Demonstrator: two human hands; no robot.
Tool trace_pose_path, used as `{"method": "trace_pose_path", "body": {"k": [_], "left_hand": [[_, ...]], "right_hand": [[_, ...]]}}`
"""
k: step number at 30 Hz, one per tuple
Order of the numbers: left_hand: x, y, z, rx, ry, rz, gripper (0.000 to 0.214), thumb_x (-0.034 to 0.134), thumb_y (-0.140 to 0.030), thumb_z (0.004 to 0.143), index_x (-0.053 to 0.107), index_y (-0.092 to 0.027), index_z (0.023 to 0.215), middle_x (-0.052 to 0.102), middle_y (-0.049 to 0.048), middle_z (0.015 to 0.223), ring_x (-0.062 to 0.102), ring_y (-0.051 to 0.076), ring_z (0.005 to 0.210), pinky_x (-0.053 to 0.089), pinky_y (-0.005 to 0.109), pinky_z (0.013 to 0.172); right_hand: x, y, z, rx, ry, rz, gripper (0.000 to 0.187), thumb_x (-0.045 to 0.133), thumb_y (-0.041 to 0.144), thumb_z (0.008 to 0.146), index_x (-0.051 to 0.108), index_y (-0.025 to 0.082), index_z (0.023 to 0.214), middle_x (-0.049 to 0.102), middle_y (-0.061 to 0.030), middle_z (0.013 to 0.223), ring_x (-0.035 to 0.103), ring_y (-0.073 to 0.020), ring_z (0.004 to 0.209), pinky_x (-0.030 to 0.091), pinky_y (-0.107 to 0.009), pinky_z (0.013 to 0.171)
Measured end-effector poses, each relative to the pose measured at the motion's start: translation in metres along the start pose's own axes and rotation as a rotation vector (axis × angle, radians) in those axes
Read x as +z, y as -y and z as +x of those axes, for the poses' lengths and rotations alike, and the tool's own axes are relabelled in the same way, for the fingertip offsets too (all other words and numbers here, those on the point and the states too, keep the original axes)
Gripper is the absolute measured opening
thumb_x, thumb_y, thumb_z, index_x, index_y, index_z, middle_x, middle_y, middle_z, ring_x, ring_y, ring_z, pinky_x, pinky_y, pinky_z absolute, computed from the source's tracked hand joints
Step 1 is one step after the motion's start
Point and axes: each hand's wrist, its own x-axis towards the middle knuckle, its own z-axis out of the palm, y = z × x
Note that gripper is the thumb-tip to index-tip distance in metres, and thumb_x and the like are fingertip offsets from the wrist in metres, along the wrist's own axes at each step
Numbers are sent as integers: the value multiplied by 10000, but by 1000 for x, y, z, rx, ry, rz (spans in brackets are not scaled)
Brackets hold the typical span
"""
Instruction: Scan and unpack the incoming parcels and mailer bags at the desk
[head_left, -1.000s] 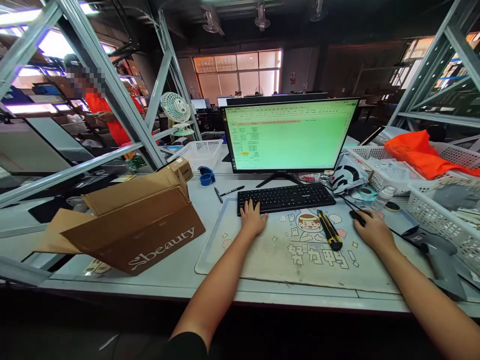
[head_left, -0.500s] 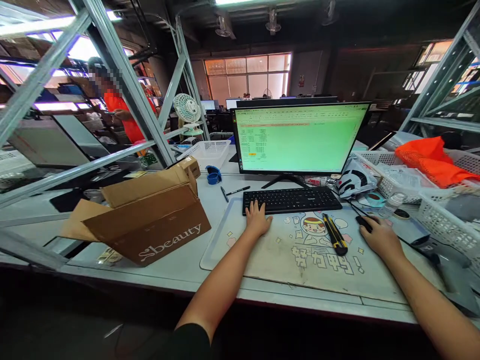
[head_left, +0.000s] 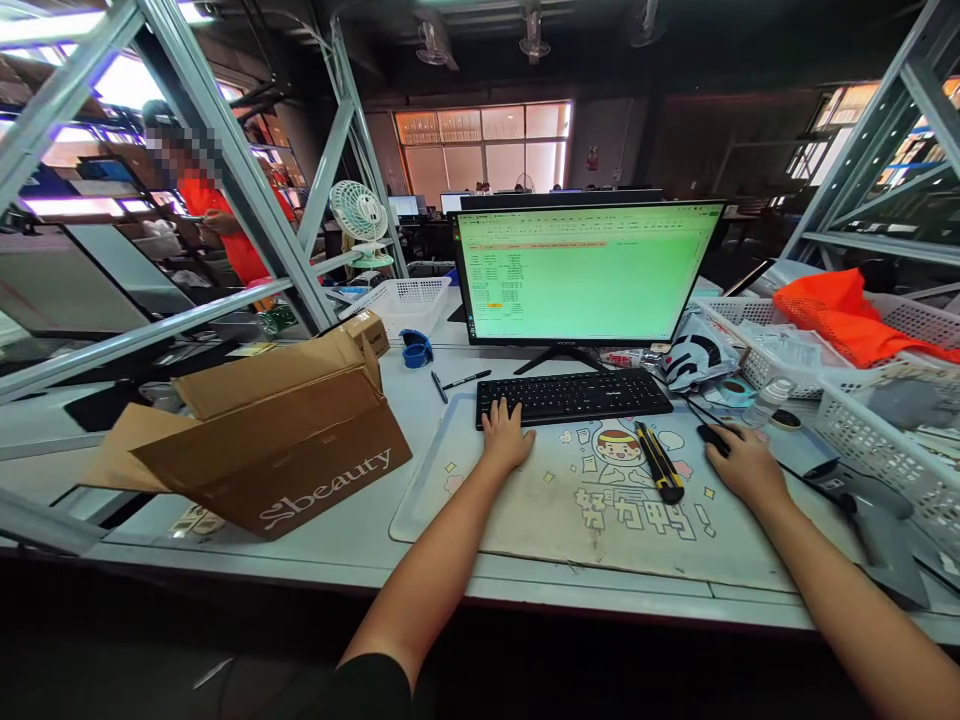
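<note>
My left hand (head_left: 504,440) rests with its fingers spread on the left end of a black keyboard (head_left: 574,394). My right hand (head_left: 741,463) covers a black mouse (head_left: 712,436), fingers curled over it. Both rest on a worn cartoon desk mat (head_left: 600,500). Between my hands lies a yellow-and-black utility knife (head_left: 658,461). Behind the keyboard stands a monitor (head_left: 589,270) showing a green spreadsheet.
An open brown "beauty" cardboard box (head_left: 270,435) lies at the left. Two pens (head_left: 457,382) and a blue tape dispenser (head_left: 415,349) sit behind it. White baskets (head_left: 885,420) with orange cloth crowd the right, a scanner (head_left: 862,500) beside them. A person in orange (head_left: 217,225) stands beyond the steel rack.
Only my head has shifted slightly, moving the view. Both hands stay on the keyboard and the mouse.
</note>
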Motion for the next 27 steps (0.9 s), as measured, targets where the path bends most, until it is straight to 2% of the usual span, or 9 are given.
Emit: {"method": "trace_pose_path", "body": {"k": [3,7,12,15,27], "left_hand": [[0,0,0,0,-8,-4,756,535,-472,970,345,-180,1641,153,177,1762,96,355,1643,114,569,1315],[0,-1,0,3,-14,-4,757,538,-476,968,353,-175,1637,163,183,1759,107,361,1640,118,571,1314],[2,1,2,6,-17,-8,757,537,-486,968,353,-182,1637,166,177,1760,100,358,1642,114,573,1316],[3,2,3,6,-13,-13,757,525,-498,973,347,-188,1640,152,171,1764,90,360,1643,104,572,1318],[2,1,2,-2,-3,-17,760,527,-498,972,341,-198,1645,150,155,1767,74,357,1645,96,571,1321]], "right_hand": [[1,0,0,20,12,0,474,508,439,970,720,188,1313,661,-139,1334,655,-310,1150,546,-438,1003],[-4,3,0,21,-33,33,516,509,449,979,677,180,1386,647,-144,1373,640,-328,1190,545,-459,1010],[-9,8,0,79,56,15,487,514,440,963,718,199,1334,654,-131,1371,656,-319,1169,565,-444,976],[-10,9,1,106,65,19,478,525,438,952,727,217,1325,657,-119,1371,657,-311,1168,571,-425,953],[-10,8,-1,71,56,-13,492,500,431,951,726,179,1308,658,-132,1364,656,-316,1178,552,-435,989]]}}
